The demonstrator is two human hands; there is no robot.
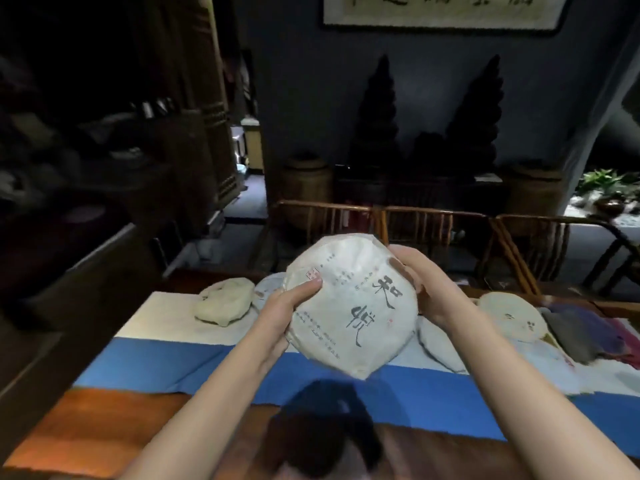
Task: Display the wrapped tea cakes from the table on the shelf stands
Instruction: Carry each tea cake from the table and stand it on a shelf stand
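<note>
Held cake: one wrapped tea cake (pixel 353 306), round, white paper with dark brush characters, lifted clear of the bench and tilted face-up toward the camera.
Left hand (pixel 287 310): grips the cake's left rim, thumb curled over the printed face, fingers hidden behind.
Right hand (pixel 420 285): clasps the right rim, fingers wrapped round the edge.
Bench (pixel 121 424): wooden top, covered across the middle by a blue-and-white cloth (pixel 180 362).
Cakes left on bench: a crumpled pale one (pixel 225 301) toward the far left edge of the cloth; a flat one (pixel 509 315) toward the far right; at least two more partly hidden behind the held cake, one on each side.
Far right of bench: folded dark cloths (pixel 585 332).
Shelf (pixel 104 150): dark unit off the left end of the bench; too dim to tell stands or any cake on it.
Progress: judged early or midway. One cake in hand, not yet carried over; several wait on the bench.
Next: likely turn left and carry it to the shelf.
</note>
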